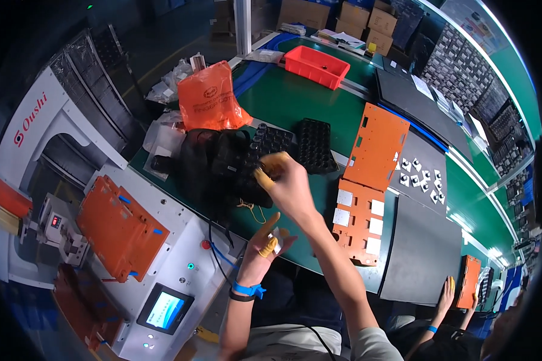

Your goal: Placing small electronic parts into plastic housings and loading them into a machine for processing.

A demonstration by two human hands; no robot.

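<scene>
My left hand, with yellow finger cots and a blue band at the wrist, is held palm up near the bench's front edge. A small whitish piece lies between its fingers. Above and beyond it my right hand, also in yellow finger cots, has its fingertips pressed together over the dark things near a black pocketed tray. Whatever those fingertips hold is hidden. A second black tray lies just beyond, to the right. Beside my right forearm is an orange fixture plate bearing several white squares.
An orange bag and black bag lie left of the trays. The machine with a screen stands at left. A red bin sits far back. Small parts on white squares lie right; a co-worker's hand shows lower right.
</scene>
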